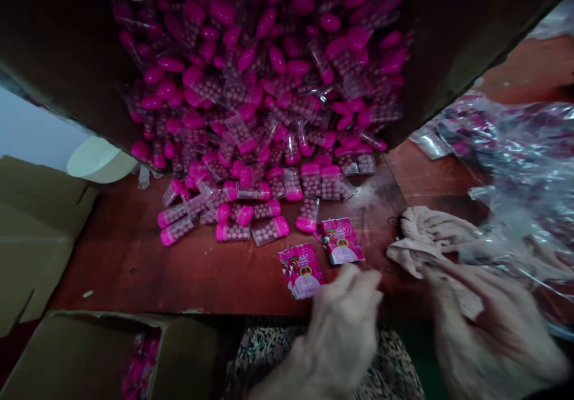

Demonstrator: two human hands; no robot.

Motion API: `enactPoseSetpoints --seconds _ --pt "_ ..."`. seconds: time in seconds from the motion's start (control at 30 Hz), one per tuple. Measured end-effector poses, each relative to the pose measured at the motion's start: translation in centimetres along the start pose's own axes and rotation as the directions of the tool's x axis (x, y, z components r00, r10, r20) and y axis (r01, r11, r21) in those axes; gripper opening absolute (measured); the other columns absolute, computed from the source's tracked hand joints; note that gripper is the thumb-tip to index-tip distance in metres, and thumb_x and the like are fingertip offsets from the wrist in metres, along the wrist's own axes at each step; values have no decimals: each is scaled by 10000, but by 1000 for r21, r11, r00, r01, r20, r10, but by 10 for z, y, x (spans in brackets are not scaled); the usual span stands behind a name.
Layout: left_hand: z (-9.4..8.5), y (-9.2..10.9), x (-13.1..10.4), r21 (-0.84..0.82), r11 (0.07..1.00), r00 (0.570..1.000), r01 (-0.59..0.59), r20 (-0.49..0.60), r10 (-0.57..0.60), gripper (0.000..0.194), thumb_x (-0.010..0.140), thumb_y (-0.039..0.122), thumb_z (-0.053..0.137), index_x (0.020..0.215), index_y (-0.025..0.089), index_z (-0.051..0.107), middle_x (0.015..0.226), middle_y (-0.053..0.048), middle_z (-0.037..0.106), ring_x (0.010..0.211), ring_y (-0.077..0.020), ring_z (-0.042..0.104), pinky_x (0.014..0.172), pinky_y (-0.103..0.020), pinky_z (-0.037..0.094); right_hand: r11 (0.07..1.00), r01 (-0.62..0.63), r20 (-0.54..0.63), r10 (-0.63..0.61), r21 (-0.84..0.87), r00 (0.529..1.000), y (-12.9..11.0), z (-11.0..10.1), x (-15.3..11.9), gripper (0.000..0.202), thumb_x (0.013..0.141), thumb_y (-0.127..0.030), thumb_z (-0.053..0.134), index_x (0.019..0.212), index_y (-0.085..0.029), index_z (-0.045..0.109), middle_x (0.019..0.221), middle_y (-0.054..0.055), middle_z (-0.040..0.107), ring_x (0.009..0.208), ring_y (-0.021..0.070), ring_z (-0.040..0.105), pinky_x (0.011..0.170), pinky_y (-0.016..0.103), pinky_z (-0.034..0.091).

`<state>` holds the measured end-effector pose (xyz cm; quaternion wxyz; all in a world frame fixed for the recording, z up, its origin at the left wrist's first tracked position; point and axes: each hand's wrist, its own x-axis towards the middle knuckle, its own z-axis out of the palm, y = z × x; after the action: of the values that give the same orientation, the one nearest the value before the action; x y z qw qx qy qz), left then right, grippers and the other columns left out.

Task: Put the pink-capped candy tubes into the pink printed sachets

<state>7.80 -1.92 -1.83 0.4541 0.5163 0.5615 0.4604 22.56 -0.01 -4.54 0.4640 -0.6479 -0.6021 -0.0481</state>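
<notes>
My left hand (343,319) is over the table's front edge, fingers curled together; whatever they hold, if anything, is hidden. Just beyond it lie a fanned stack of pink printed labels (302,271) and a second, neater label stack (343,241). My right hand (493,328) is smeared by motion at the lower right. Its fingertips overlap a crumpled beige cloth (433,229); I cannot tell whether they touch it. Clear tubs of pale pink candy balls with bright pink caps, such as one tub (271,231), lie loose beyond the labels.
A large tipped carton (448,47) spills a heap of capped tubs (251,101) onto the reddish table (134,274). Clear plastic wrapping (529,167) covers the right side. At left are a white bowl (101,161) and cardboard (36,226); an open box (188,352) stands below.
</notes>
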Motion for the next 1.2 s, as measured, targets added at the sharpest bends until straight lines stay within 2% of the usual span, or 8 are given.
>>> enactPoseSetpoints --seconds 0.17,0.3,0.57,0.73,0.87,0.97,1.07,1.2 --pt "-58 -11 -8 47 990 951 136 -286 -117 180 827 211 527 876 200 700 724 -28 617 578 -130 536 577 -256 451 894 103 434 -309 436 846 -59 30 -19 114 868 -193 544 957 -193 616 810 50 640 714 162 631 637 269 541" --pt "-78 -19 -7 -37 982 904 184 -385 -183 148 805 248 564 829 177 692 651 -4 604 505 -101 497 501 -220 418 914 204 558 -380 352 738 -71 52 -37 223 917 -213 442 841 -150 642 732 62 597 638 172 596 559 278 508" --pt "-75 -28 -3 -93 970 910 225 -335 -243 173 804 274 568 840 151 684 594 12 572 510 -102 492 511 -213 406 912 269 501 -397 310 769 -69 56 -45 277 915 -137 420 768 -124 654 645 55 566 587 154 551 536 255 472" --pt "-77 -22 -3 -104 961 907 255 -320 -275 295 792 383 571 663 139 677 522 -3 560 504 -116 495 485 -215 384 869 254 322 -408 425 855 -66 48 -41 192 851 -60 518 962 -128 660 770 81 610 678 142 590 576 230 497" --pt "-75 -18 1 -251 924 929 289 -161 -334 271 755 367 625 628 137 691 535 -10 598 541 -125 520 537 -225 419 811 292 308 -487 507 818 -70 41 -35 268 823 -52 540 1004 -201 670 780 67 635 701 161 581 596 277 505" --pt "-70 -18 4 -480 822 902 307 -130 -413 137 729 268 668 791 163 732 681 -19 691 682 -148 599 677 -251 470 826 173 356 -406 536 842 -77 39 -32 258 808 -97 586 1020 -219 667 822 67 638 754 177 600 630 294 527" --pt "-66 -19 5 -625 732 864 271 -176 -471 92 707 235 691 769 184 736 678 -10 707 638 -126 600 652 -237 480 868 -83 432 -159 490 888 -81 38 -29 315 775 -223 661 1088 -205 625 953 84 619 860 208 611 715 330 543" --pt "-64 -20 4 -646 715 853 268 -185 -487 73 669 222 727 734 192 745 655 -4 702 612 -110 583 608 -212 473 756 -386 621 -35 529 783 -86 39 -26 127 771 -271 664 875 -199 652 780 20 640 688 160 615 604 254 533"
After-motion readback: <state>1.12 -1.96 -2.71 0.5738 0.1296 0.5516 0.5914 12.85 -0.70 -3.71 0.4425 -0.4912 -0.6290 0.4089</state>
